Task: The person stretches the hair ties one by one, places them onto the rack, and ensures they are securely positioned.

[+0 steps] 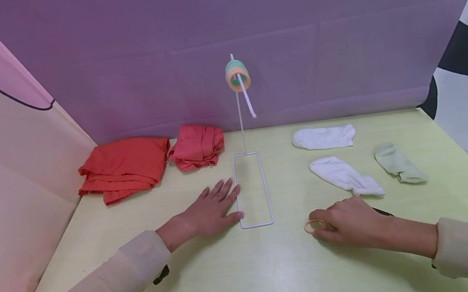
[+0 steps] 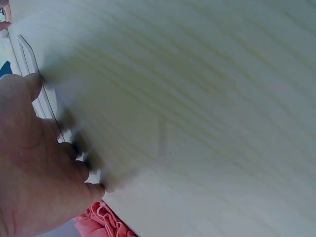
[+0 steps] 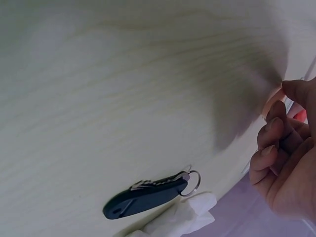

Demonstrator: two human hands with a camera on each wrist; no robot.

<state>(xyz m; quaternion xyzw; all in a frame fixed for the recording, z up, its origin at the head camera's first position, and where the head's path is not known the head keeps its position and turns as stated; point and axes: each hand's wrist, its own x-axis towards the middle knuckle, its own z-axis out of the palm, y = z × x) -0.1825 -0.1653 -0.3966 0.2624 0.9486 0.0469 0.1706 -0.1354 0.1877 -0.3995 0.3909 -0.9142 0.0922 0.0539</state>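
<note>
My left hand [image 1: 213, 213] lies flat with spread fingers. Its thumb and fingertips are right at the left side of the rectangular base of a white wire stand [image 1: 257, 225]. A green ring [image 1: 233, 64] and a peach ring [image 1: 233, 89] hang on the stand's raised arm. Over the table to the right of the base, my right hand [image 1: 355, 221] pinches a pale orange ring [image 1: 308, 230] between thumb and index finger. In the right wrist view, its other fingers are curled and the ring [image 3: 271, 104] is partly hidden behind them.
Red folded cloth [image 1: 130, 164] and a smaller reddish cloth [image 1: 197, 146] lie at the back left. Two white socks [image 1: 323, 137] and a pale green sock [image 1: 398, 164] are at the right. A dark-cased key [image 3: 145, 197] on a metal ring lies near the right wrist.
</note>
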